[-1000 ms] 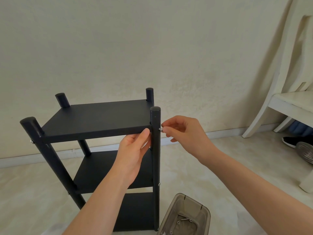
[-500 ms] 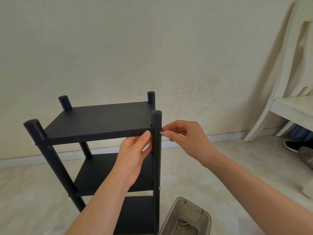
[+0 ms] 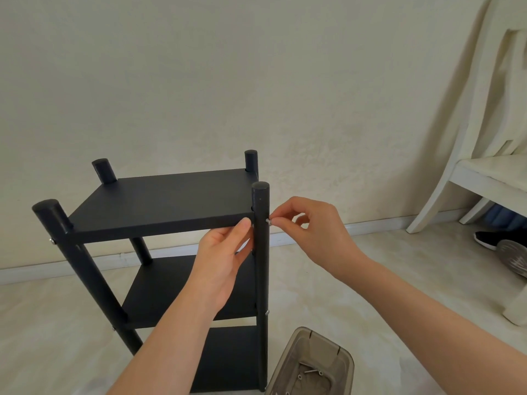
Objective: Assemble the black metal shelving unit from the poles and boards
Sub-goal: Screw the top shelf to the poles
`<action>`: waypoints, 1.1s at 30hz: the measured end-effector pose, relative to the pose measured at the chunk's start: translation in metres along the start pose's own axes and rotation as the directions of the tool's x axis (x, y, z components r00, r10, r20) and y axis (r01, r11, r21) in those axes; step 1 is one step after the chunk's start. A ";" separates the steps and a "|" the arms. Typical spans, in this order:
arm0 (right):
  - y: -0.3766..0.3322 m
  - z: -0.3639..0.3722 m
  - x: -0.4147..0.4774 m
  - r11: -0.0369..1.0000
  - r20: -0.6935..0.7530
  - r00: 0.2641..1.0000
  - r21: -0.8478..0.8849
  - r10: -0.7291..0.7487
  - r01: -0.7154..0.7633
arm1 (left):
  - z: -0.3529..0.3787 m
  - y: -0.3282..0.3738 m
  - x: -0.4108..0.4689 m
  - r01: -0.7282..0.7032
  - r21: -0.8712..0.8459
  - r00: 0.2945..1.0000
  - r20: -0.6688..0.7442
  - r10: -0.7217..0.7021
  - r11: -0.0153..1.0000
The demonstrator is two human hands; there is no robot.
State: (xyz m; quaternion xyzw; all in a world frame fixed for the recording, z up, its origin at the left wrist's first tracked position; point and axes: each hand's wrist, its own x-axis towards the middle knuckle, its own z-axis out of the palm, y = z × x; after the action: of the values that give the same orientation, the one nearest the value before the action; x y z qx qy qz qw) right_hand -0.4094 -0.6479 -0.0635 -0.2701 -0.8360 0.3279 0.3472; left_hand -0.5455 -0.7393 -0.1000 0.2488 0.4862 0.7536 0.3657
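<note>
Pinching the small, slippery-looking screw (image 3: pixel 268 221) at the pole (image 3: pixel 261 252), the right hand (image 3: pixel 310 232) likely needs a fingertip grip while the left hand (image 3: pixel 225 258) clasps the stiff board (image 3: pixel 159 201).

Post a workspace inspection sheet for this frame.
Surface: pale floor; the unit stands on it.
Job's things: shelving unit upright, three boards on four poles; screw at the front right pole, level with the top board.
Clutter: brown tub holding loose screws, on the floor beside that pole.
Hands: left hand holds the top board's front edge; right hand pinches the screw.
Cables: nothing seen.
Surroundings: cream wall, white chair, black shoe near it.
</note>
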 end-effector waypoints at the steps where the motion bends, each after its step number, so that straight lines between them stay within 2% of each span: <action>1: 0.000 0.000 0.000 1.000 -0.008 1.000 0.006 -0.002 0.002 | 0.000 0.000 0.000 -0.001 0.000 1.000 -0.001 0.001 1.000; 10: 0.000 0.003 0.001 0.984 -0.026 0.997 0.166 0.075 -0.069 | -0.002 -0.002 0.003 0.010 -0.011 1.000 0.009 -0.010 1.000; 17: 0.002 0.007 -0.002 0.928 0.023 0.985 0.332 0.170 -0.168 | -0.004 -0.003 0.003 0.014 -0.032 1.000 0.004 -0.013 0.999; 27: 0.001 0.004 -0.005 0.988 -0.059 0.998 0.152 0.018 -0.008 | -0.004 -0.004 0.001 -0.006 -0.006 1.000 0.031 0.006 1.000; 33: 0.003 0.005 -0.008 0.992 -0.084 0.996 0.124 -0.019 0.029 | -0.005 -0.004 0.001 0.007 -0.002 0.999 0.031 -0.007 1.000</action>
State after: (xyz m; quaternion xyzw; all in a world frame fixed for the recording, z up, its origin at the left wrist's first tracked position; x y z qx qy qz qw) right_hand -0.4076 -0.6529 -0.0711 -0.2511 -0.8020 0.3639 0.4017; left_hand -0.5483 -0.7399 -0.1056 0.2584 0.4804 0.7490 0.3760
